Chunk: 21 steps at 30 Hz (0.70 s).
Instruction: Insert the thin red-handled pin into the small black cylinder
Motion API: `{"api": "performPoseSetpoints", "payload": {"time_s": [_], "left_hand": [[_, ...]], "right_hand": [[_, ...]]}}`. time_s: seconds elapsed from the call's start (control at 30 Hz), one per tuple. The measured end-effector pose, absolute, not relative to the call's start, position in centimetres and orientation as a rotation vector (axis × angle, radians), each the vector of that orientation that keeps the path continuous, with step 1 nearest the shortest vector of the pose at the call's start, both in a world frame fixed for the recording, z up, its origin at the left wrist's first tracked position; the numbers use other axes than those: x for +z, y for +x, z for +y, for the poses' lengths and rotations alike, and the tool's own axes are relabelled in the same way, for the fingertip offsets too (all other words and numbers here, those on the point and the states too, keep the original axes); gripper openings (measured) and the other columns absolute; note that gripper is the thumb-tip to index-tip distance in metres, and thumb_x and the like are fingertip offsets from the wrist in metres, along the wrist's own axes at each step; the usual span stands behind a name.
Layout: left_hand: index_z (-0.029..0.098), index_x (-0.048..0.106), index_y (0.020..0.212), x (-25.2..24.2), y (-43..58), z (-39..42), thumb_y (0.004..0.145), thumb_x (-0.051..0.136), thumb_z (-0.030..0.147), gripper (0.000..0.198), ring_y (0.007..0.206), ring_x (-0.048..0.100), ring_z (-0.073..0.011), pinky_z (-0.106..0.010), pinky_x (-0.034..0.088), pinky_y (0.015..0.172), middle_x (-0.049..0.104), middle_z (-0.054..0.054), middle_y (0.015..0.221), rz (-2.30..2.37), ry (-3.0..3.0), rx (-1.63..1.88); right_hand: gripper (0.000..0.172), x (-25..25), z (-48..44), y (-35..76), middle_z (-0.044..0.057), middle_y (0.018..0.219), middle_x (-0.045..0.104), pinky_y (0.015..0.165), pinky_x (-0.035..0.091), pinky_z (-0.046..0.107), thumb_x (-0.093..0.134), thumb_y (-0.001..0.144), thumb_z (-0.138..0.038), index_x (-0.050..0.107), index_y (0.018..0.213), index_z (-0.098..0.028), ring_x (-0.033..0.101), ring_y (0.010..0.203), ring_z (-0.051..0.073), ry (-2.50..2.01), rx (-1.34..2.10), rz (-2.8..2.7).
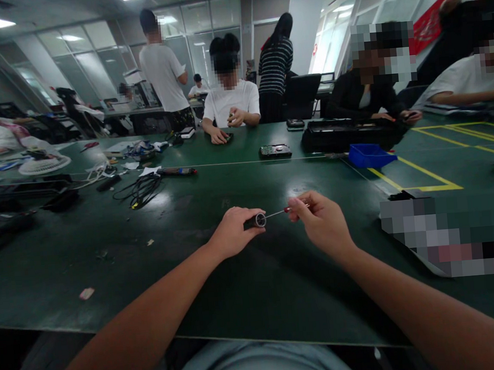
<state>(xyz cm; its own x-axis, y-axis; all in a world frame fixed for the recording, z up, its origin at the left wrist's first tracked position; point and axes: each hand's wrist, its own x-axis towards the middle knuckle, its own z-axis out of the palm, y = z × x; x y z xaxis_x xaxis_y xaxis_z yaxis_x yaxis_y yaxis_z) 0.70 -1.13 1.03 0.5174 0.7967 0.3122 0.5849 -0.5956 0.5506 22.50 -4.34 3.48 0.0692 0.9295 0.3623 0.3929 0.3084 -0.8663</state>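
In left hand (234, 231), cylinder (255, 221), blue bin (370, 156) beyond

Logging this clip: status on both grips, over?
Left grip: holding dark cylinder. Right grip: holding thin-shafted tool, pointed at cylinder's end. Nothing visibly blocking.

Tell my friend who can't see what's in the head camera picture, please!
A person's left hand holds a short dark tube with a round end, while the right hand points a thin, red-tipped tool at it, above a green table. Farther back are black cables, a blue bin and other people.
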Motion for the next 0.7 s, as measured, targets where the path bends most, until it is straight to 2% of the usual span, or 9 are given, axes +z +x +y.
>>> {"api": "performPoseSetpoints", "payload": {"time_s": [0.17,0.3,0.47,0.6,0.7], "left_hand": [[0.027,0.066,0.122,0.69,0.49,-0.93,0.086,0.073,0.027,0.036,0.105,0.061,-0.0220,-0.041,0.042,0.103,0.070,-0.001,0.116,1.157,2.375,0.799],[0.027,0.065,0.123,0.58,0.29,-0.82,0.087,0.072,0.028,0.036,0.107,0.061,-0.0229,-0.042,0.042,0.102,0.070,-0.003,0.117,1.169,2.355,0.798],[0.027,0.065,0.122,0.61,0.34,-0.86,0.086,0.073,0.028,0.037,0.107,0.061,-0.0228,-0.043,0.042,0.103,0.070,-0.002,0.117,1.158,2.375,0.781],[0.026,0.065,0.122,0.63,0.35,-0.86,0.087,0.072,0.028,0.036,0.107,0.061,-0.0229,-0.043,0.042,0.103,0.070,-0.003,0.117,1.162,2.379,0.764],[0.027,0.065,0.122,0.50,0.30,-0.75,0.087,0.072,0.027,0.036,0.106,0.061,-0.0228,-0.043,0.042,0.102,0.071,-0.002,0.115,1.160,2.384,0.768]], "right_hand": [[0.020,3.39,-4.49,22.78,0.004,0.077,0.070,0.067,0.051,0.033,0.057,0.093,-0.040,0.064,0.091,-0.021,0.068,0.073,0.019,-1.169,0.631,-1.635],[0.013,3.19,-4.42,22.89,0.003,0.082,0.069,0.070,0.049,0.034,0.055,0.094,-0.032,0.063,0.092,-0.022,0.066,0.077,0.020,-1.143,0.677,-1.694],[0.026,3.15,-4.42,22.80,0.000,0.071,0.064,0.068,0.048,0.033,0.047,0.099,-0.042,0.061,0.089,-0.023,0.062,0.068,0.018,-1.166,0.696,-1.706],[0.018,2.98,-4.37,22.81,0.001,0.075,0.064,0.068,0.049,0.033,0.048,0.098,-0.037,0.060,0.100,-0.023,0.063,0.072,0.018,-1.183,0.728,-1.668],[0.017,3.02,-4.37,22.88,0.001,0.077,0.064,0.070,0.049,0.033,0.049,0.097,-0.036,0.060,0.098,-0.023,0.063,0.074,0.019,-1.162,0.749,-1.688]]}}
